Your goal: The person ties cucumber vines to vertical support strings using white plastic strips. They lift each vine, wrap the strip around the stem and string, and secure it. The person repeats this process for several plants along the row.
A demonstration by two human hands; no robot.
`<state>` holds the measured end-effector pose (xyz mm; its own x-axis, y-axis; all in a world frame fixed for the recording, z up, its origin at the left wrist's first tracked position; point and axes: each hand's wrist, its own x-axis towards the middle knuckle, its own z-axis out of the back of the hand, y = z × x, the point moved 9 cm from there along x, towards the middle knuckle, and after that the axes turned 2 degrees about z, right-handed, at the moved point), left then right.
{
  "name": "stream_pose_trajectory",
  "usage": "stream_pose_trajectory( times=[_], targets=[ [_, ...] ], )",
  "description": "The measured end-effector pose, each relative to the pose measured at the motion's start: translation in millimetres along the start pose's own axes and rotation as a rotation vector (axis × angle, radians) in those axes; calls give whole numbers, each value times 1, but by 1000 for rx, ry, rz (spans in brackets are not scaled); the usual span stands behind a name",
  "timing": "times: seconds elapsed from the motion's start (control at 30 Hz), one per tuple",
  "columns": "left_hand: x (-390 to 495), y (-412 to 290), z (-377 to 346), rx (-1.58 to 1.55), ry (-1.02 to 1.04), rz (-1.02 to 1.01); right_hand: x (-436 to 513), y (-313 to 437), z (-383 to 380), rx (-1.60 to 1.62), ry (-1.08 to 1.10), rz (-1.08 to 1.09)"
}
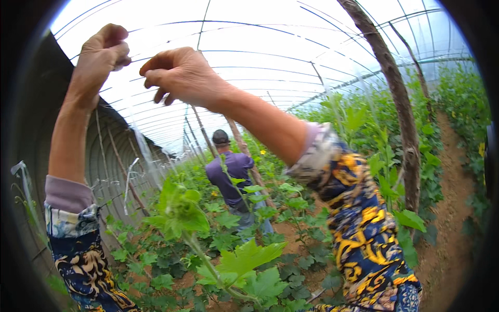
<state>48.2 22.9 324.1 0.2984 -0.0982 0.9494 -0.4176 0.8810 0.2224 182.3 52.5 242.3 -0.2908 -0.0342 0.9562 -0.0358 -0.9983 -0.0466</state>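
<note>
Both of my arms are raised in front of the greenhouse roof, in patterned blue and yellow sleeves. At the upper left is my left hand [102, 52], its fingers curled in. My right hand [181, 76] is beside it, with thumb and forefinger drawn together and the other fingers bent. A small gap separates the two hands. Whether either holds a thin string or wire cannot be made out. Below them rises a cucumber-like vine, with a leafy growing tip [181, 212], a hairy stem [208, 265] and a broad lobed leaf [249, 259].
Another person [230, 175] in a purple shirt stands among the plants, back turned. A rough wooden post [403, 128] leans at the right by a dirt path [448, 234]. Clear plastic strips [145, 152] hang near the left wall [91, 156]. Roof wires [249, 24] run overhead.
</note>
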Motion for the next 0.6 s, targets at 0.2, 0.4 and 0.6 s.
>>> stream_pose_trajectory(
  times=[0.2, 0.4, 0.6],
  targets=[
    [0, -18, 6, 197, -195, -184, -91, 96, 157, -455, -33, -37],
    [-37, -105, -34, 311, -96, -603, -190, 93, 281, -814, -206, -477],
    [-85, -172, -176, -11, 701, -127, -213, 32, 329, -1036, -132, -752]
  ],
)
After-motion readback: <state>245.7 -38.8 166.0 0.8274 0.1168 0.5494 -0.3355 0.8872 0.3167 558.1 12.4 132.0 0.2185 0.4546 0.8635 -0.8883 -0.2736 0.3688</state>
